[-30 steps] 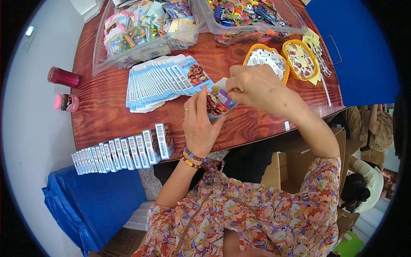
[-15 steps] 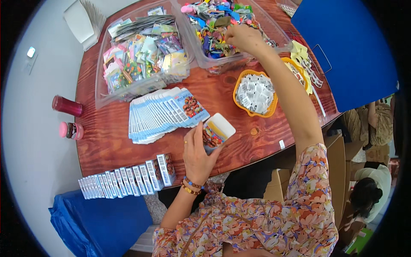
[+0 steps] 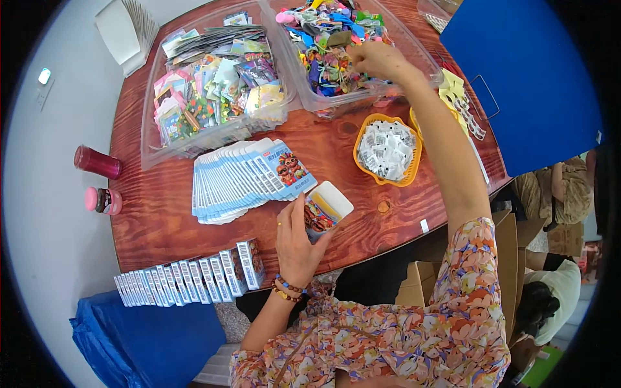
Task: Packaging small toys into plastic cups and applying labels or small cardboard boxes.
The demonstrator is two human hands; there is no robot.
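My left hand [image 3: 299, 242] grips a small cardboard box [image 3: 318, 216] with its white flap raised and something yellow showing inside. Over a clear plastic bin of small colourful toys [image 3: 336, 39], my right hand [image 3: 380, 61] has its fingers curled down among the pieces; whatever they pinch is too small to make out. Beside the held box, a fan of flat blue-and-white cartons [image 3: 249, 178] lies on the table. A row of filled-out boxes [image 3: 194, 279] stands along the near left edge.
A second clear bin [image 3: 149, 139] holds card packs and stickers. Near my right forearm sits a yellow basket [image 3: 360, 165] of white sachets, another partly hidden behind the arm. A red jar [image 3: 98, 162] and a pink-lidded jar [image 3: 103, 200] stand left. A blue panel [image 3: 524, 84] rises at right.
My right hand has shifted slightly to the right within the toy bin. The left hand still holds the box in about the same place; the whole view has moved a little.
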